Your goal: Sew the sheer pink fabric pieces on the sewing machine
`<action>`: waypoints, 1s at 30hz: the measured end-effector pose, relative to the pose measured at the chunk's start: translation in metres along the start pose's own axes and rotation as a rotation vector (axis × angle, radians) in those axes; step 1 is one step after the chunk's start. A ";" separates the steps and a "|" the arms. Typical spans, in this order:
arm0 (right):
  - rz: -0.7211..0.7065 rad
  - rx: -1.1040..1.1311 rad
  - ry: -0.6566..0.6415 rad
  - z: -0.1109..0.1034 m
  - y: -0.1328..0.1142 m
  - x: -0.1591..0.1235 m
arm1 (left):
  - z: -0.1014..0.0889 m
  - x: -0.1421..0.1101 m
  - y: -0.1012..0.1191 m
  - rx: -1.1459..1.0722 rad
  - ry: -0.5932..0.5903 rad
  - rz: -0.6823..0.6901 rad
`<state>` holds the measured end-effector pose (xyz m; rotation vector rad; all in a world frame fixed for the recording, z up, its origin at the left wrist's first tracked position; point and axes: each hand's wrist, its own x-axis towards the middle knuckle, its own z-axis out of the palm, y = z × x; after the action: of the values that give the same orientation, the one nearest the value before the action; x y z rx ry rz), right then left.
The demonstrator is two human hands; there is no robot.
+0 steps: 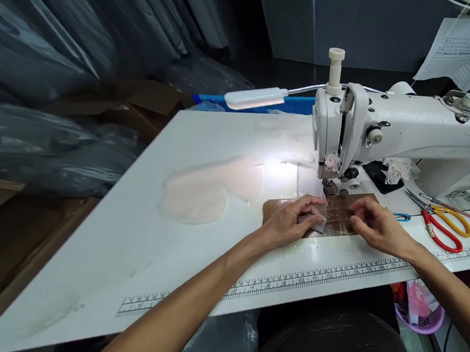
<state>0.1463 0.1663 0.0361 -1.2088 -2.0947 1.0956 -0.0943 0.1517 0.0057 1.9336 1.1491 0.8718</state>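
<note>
My left hand (292,222) has its thumb and curled fingers closed on a piece of sheer, pale fabric (318,226). Beneath it lies a brown, shiny sheet (340,211) on the sewing table, just in front of the presser foot (330,188). Over the right end of that sheet is my right hand (377,226), fingers bent, with a gap between thumb and forefinger. Nothing shows in that gap. The white sewing machine (410,122) stands behind both hands, and its needle area is close to the sheer fabric.
Red-and-yellow scissors (445,219) and a blue-handled tool (401,217) lie to the right. A lamp (255,98) lights the white table (131,254). Pale sheer pieces (201,195) lie left of the hands. A printed ruler (283,284) runs along the front; a purple basket (424,324) stands below.
</note>
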 end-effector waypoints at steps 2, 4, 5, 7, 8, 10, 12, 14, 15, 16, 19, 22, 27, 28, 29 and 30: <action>-0.049 0.049 -0.073 0.014 -0.007 0.006 | 0.001 -0.001 0.000 0.014 0.017 -0.001; -0.083 0.083 -0.106 0.025 -0.011 0.013 | 0.002 -0.001 0.000 0.021 0.017 0.003; -0.090 0.102 -0.116 0.029 -0.012 0.016 | 0.002 -0.002 0.000 0.022 0.014 0.007; -0.090 0.127 -0.107 0.034 -0.013 0.021 | 0.002 -0.002 -0.001 0.019 0.010 0.012; -0.087 0.130 -0.078 0.035 -0.012 0.022 | 0.002 -0.002 -0.001 0.016 0.009 0.010; -0.072 0.124 0.047 0.035 -0.008 0.025 | 0.002 -0.002 -0.001 0.009 0.009 -0.003; -0.044 0.143 0.228 0.031 -0.005 0.026 | 0.002 -0.002 0.000 0.006 0.022 -0.012; -0.006 0.204 0.368 0.024 -0.004 0.021 | 0.002 -0.002 0.002 0.007 0.058 -0.017; 0.008 0.239 0.396 0.020 -0.006 0.015 | 0.001 -0.002 0.004 0.003 0.072 -0.018; 0.022 0.269 0.387 0.016 -0.010 0.006 | -0.001 -0.002 0.006 -0.005 0.069 -0.015; 0.056 0.260 0.032 0.002 -0.027 -0.041 | -0.013 -0.003 0.015 -0.047 -0.080 0.057; 0.039 0.159 -0.598 -0.012 -0.039 -0.089 | -0.030 -0.003 0.021 -0.071 -0.187 0.137; 0.095 -0.097 -0.480 -0.028 -0.018 -0.079 | -0.037 -0.002 0.015 0.054 0.139 0.065; 0.097 -0.144 -0.405 -0.028 -0.011 -0.065 | -0.035 -0.002 0.012 0.109 0.196 0.071; 0.038 -0.215 -0.269 -0.027 -0.006 -0.051 | -0.034 -0.001 0.009 0.171 0.226 0.094; -0.003 -0.300 -0.123 -0.024 -0.002 -0.037 | -0.032 -0.001 0.007 0.241 0.230 0.126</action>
<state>0.1809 0.1430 0.0511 -1.3009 -2.4210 0.8960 -0.1181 0.1564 0.0279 2.1621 1.3275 1.0879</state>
